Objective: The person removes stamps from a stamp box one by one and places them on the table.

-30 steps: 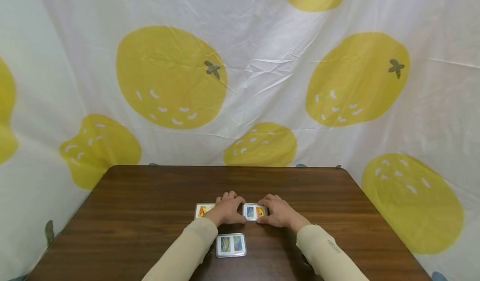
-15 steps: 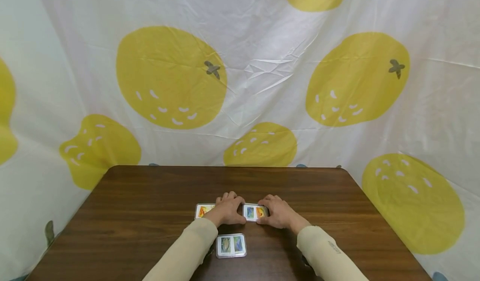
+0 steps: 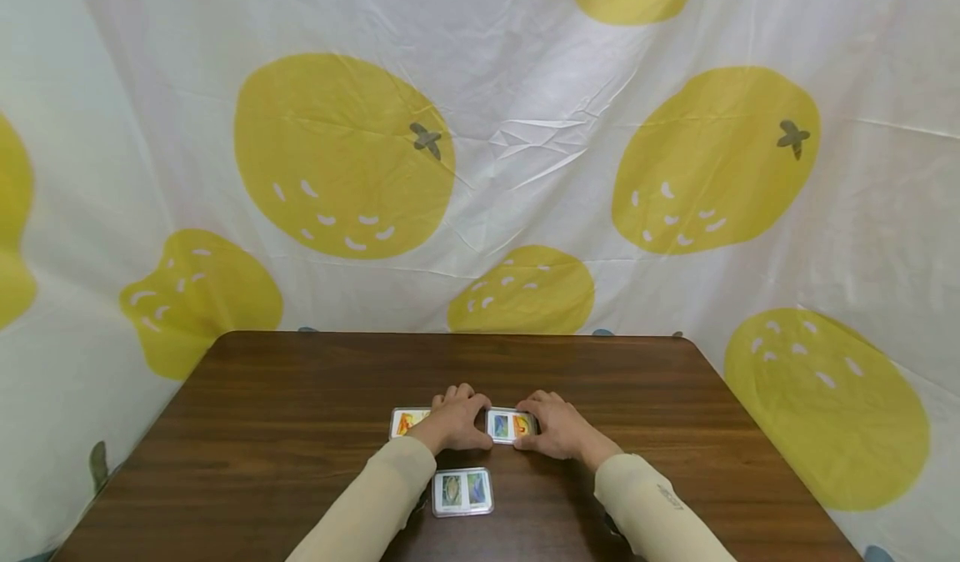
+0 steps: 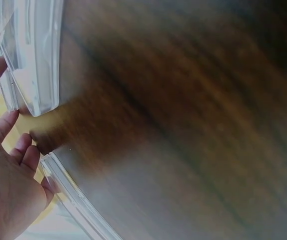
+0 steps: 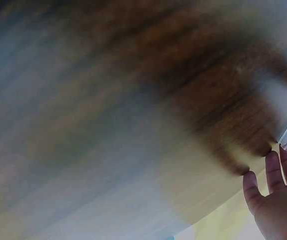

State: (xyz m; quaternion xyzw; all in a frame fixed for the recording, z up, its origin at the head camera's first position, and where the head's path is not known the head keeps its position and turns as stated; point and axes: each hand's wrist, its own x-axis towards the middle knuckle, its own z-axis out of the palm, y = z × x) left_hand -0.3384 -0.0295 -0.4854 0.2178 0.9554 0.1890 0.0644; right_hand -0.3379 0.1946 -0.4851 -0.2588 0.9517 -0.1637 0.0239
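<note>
Head view, left hand (image 3: 453,422): pinches left end of the case (image 3: 502,426).
Head view, right hand (image 3: 561,427): pinches right end.
Head view, case: lower centre, long axis left-to-right, neither hand nearer.
Left wrist, case: upper left.
Right wrist, case: right edge.

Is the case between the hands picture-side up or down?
Up: in the head view, the case shows a bluish picture and an orange one.

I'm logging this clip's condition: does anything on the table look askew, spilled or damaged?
Nothing stands out on the table: no spill or obvious damage shows. The left hand partly hides the leftmost picture case, so I can't fully judge it.
</note>
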